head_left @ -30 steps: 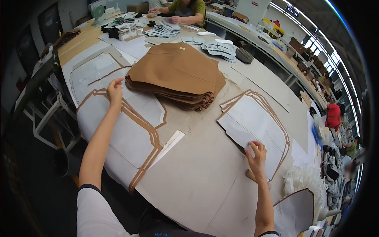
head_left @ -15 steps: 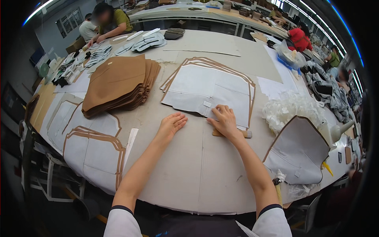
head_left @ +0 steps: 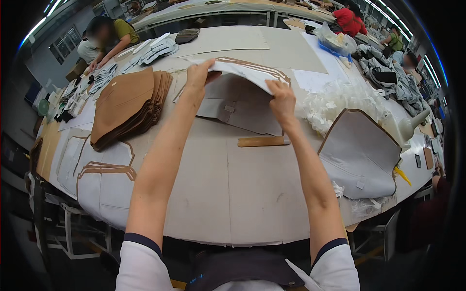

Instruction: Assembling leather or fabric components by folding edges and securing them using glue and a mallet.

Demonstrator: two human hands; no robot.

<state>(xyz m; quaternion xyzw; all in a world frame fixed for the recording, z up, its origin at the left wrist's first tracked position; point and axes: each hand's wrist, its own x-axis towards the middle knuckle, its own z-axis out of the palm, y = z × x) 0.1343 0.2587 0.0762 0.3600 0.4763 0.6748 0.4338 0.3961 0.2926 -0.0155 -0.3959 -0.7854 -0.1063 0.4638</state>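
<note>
Between my hands arches a white fabric panel [head_left: 242, 72], its far edge raised off a stack of similar panels with brown edges [head_left: 264, 67]. My left hand [head_left: 198, 77] is closed on the raised edge near its left corner. My right hand [head_left: 282, 101] pinches the same edge at the right. Under the arch, a shaded grey-white surface carries a small pale tag [head_left: 229, 108]; whether it belongs to the raised panel or one below, I cannot tell. A flat wooden tool [head_left: 263, 141] lies just in front of the stack.
A thick pile of brown panels [head_left: 124, 104] stands at left, with white brown-edged pieces [head_left: 104, 186] nearer. At right are a curved grey panel [head_left: 361, 155], fluffy white scraps [head_left: 342, 94] and a pale bottle [head_left: 410, 123]. Another person [head_left: 114, 41] works at the far left.
Both hands have moved away from me to the panel's far edge and closed on it. That edge is now raised and bent. My view has shifted, and the wooden tool is now uncovered.
</note>
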